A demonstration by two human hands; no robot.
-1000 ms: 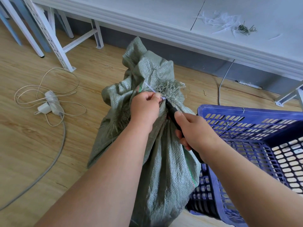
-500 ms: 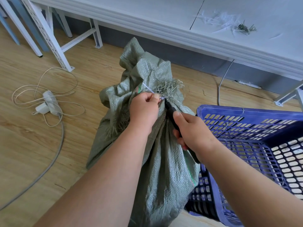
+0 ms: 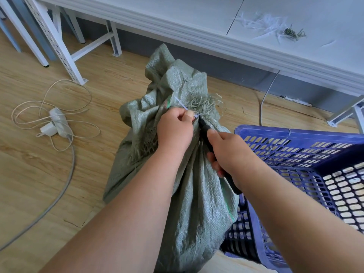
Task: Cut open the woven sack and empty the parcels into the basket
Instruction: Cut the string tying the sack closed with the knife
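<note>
A grey-green woven sack [image 3: 199,203] stands upright on the wooden floor, its neck bunched and frayed. A white tie [image 3: 182,104] binds the neck. My left hand [image 3: 174,133] grips the gathered neck, thumb and fingers pinching at the tie. My right hand [image 3: 229,152] holds a black-handled cutter [image 3: 204,129], whose tip meets the tie just beside my left thumb. The blade itself is hidden. A blue perforated basket [image 3: 295,134] stands right of the sack, touching it. No parcels show.
A long white table [image 3: 216,22] runs along the back with cut white ties and green fibres [image 3: 275,28] on top. White table legs [image 3: 59,46] stand at far left. A power strip with coiled cables [image 3: 57,123] lies on the floor at left.
Both hands stay at the sack's neck; they and the sack have shifted only slightly. The cutter tip remains against the tie.
</note>
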